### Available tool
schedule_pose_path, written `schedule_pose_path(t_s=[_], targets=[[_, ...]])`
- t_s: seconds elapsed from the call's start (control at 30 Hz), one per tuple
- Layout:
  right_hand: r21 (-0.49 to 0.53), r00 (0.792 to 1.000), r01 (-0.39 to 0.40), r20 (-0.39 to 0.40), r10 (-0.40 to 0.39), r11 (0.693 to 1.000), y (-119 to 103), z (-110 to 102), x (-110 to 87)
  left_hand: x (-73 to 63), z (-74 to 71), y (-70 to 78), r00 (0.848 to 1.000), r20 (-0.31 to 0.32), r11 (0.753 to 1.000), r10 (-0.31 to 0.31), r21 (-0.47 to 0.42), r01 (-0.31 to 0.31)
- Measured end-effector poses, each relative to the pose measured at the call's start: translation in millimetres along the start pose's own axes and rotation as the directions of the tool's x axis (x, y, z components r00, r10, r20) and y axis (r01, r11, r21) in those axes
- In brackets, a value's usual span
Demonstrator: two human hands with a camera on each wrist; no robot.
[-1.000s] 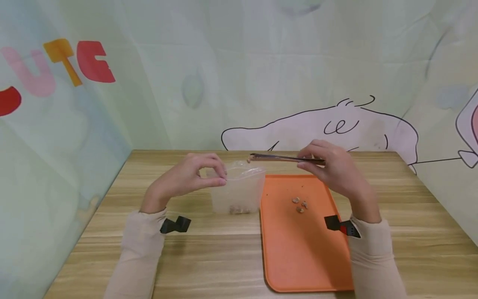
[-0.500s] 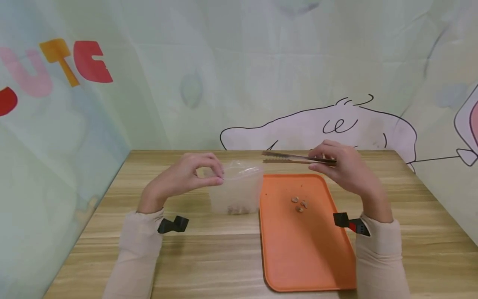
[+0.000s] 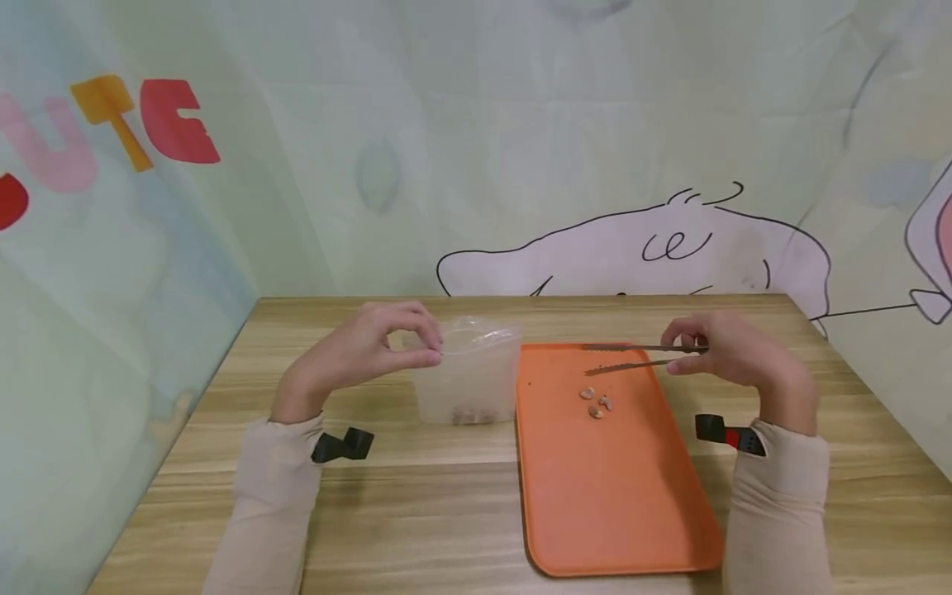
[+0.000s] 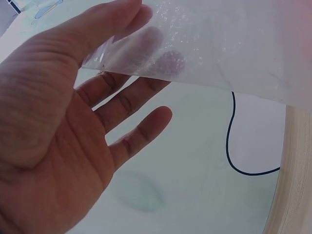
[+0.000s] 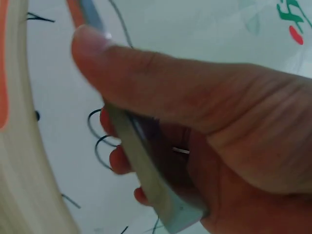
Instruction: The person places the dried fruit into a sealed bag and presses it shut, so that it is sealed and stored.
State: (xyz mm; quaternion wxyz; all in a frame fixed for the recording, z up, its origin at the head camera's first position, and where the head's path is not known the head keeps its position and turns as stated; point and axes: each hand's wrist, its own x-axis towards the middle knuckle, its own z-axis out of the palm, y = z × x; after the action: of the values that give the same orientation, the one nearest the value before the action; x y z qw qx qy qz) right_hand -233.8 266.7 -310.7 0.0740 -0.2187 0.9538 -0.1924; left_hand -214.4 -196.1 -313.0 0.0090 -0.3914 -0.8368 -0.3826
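Note:
My left hand (image 3: 372, 347) pinches the top left corner of a clear zip bag (image 3: 468, 376) between thumb and index finger, the other fingers spread behind the film in the left wrist view. The bag stands upright, with several small brown pieces (image 3: 473, 413) at its bottom. My right hand (image 3: 732, 351) grips metal tongs (image 3: 632, 348) near their closed end. Their toothed tips are spread and hover over the far part of an orange tray (image 3: 595, 496), nothing between them. Below the tips, 3 small brown-and-pale nuts (image 3: 596, 411) lie on the tray.
A wooden table (image 3: 416, 512) carries the tray and bag, which stand side by side. Tiny dark crumbs dot the tray's far end. A printed curtain (image 3: 357, 165) hangs behind the table and along its left side.
The tongs moved right and down from above the bag to over the tray. A small piece at their tips is gone, and the tips have spread. My left hand has stayed on the bag.

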Motion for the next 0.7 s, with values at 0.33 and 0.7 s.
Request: schedule_pose_path(t_s=[0.33, 0.7], targets=[[0.100, 0.978, -0.050, 0.209, 0.028, 0.994, 30, 22, 18.6, 2.1, 0.8, -1.8, 1.000, -0.019, 0.999, 0.020, 0.031, -0.019], [0.110, 0.983, 0.042, 0.171, -0.060, 0.993, 33, 29, 25.0, 1.8, 0.8, -1.9, 1.000, -0.015, 0.999, 0.025, 0.027, -0.025]])
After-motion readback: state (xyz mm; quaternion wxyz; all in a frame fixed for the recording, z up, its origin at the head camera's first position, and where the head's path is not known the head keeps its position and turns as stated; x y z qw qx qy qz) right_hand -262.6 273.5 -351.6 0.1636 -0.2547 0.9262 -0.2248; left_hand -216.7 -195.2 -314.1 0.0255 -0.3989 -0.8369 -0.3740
